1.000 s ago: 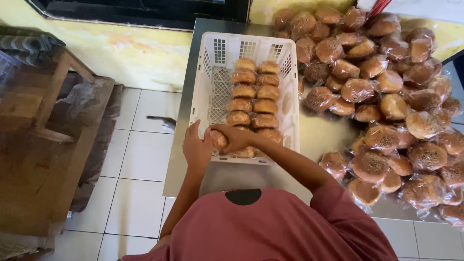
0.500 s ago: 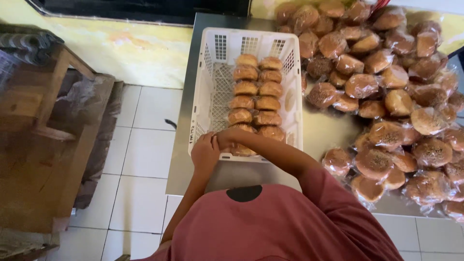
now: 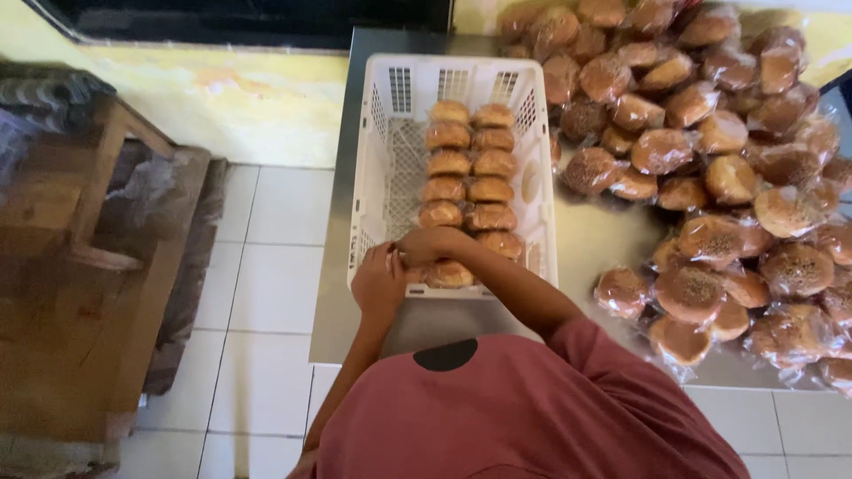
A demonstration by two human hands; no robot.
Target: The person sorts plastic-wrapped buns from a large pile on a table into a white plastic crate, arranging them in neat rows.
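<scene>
A white plastic crate point(image 3: 390, 168) stands on a steel table point(image 3: 603, 239) and holds two rows of wrapped brown buns point(image 3: 469, 164). My left hand point(image 3: 378, 286) and my right hand point(image 3: 428, 243) meet at the crate's near left corner, fingers curled against each other just over the rim. The nearest bun point(image 3: 449, 274) lies under my right wrist. Whether anything is pinched between the fingers is hidden. My red shirt point(image 3: 532, 408) fills the bottom of the view.
A large heap of wrapped buns point(image 3: 710, 177) covers the table to the right of the crate. A wooden bench point(image 3: 80, 266) stands on the white tiled floor point(image 3: 266, 293) at the left. A yellow wall point(image 3: 222, 98) runs behind.
Both hands have drawn back from the bun rows toward the crate's near left corner. The bun seen between them a second ago no longer shows in the hands.
</scene>
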